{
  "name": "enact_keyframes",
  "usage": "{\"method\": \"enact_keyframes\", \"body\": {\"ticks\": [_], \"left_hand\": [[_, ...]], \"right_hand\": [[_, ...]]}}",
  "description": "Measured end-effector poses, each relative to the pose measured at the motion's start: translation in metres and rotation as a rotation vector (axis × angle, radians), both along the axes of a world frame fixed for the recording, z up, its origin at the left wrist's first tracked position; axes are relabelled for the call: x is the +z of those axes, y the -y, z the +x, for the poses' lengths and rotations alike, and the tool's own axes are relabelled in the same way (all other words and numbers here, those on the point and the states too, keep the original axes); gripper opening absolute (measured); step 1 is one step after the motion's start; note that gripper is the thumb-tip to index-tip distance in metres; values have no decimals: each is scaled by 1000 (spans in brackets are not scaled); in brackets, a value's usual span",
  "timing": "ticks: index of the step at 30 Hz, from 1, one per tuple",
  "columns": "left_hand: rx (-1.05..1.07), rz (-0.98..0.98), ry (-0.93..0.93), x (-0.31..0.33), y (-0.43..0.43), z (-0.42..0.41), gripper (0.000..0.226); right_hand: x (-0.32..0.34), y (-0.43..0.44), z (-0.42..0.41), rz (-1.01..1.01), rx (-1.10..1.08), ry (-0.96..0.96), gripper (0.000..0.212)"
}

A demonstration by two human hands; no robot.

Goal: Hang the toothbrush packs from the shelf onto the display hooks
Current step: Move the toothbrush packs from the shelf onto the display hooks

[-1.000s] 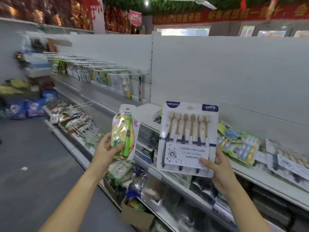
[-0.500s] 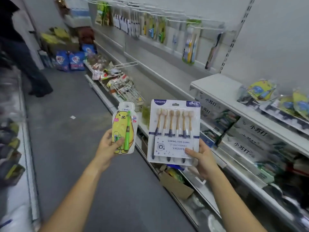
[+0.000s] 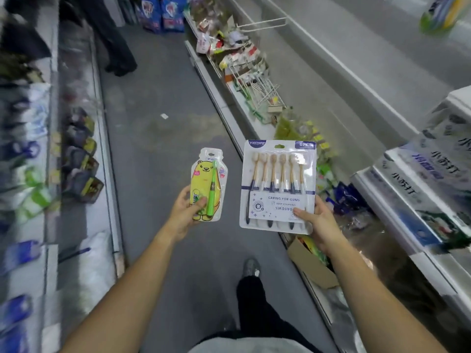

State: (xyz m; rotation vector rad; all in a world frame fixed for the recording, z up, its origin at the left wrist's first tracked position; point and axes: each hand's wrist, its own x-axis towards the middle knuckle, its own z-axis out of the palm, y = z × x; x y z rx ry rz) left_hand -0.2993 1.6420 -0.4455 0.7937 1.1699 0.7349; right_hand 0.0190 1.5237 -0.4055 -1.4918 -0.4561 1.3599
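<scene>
- Hands are both raised over the aisle, one pack in each.
- The left hand [image 3: 187, 212] grips the bear pack [image 3: 204, 174] by its lower half — thumb across the front, other fingers curled behind it.
- This bear pack, a small pouch-shaped blister with a yellow cartoon bear and a green toothbrush [image 3: 212, 192] sealed inside, stands upright.
- The right hand [image 3: 318, 222] pinches the six-brush pack [image 3: 277, 174] at its lower right corner, thumb pressed on the white label, fingers hidden behind the card.
- That six-brush pack is upright too: six brushes in a row, pale heads, golden necks, dark handles, with "CARING FOR GUMS" on the label and "6PCS" in the top corner.
- Both packs sit side by side, near each other but not touching, above the grey floor [image 3: 158, 149] between two runs of shelving [image 3: 109, 189].
- A white wire hook [image 3: 262, 22] juts from the back panel [image 3: 331, 59] on the right, far up the aisle and well apart from both packs.
- Beneath it lie loose hooks [image 3: 265, 90] and small packets [image 3: 237, 57] in a jumble.
- Close on the right are white boxes [image 3: 418, 179] with dark printed characters — a cardboard box [image 3: 313, 266] sits lower, beside the right forearm.
- Another person's dark trouser legs [image 3: 112, 39] stand at the far end.
</scene>
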Motion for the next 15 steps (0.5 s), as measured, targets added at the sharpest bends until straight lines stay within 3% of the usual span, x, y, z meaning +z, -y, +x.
{"method": "enact_keyframes", "body": {"ticks": [2,5,15], "left_hand": [[39,-3,-15,-2,-23,4,38],[92,-8,-60,-2,-58,8,38],[239,-47,-89,-4,-157,13,43]], "right_hand": [[-13,-32,8,-14,32,-23,67],[-24,-84,21,-20,83,-35,52],[-39,-226,35,0,225,-88,56]]}}
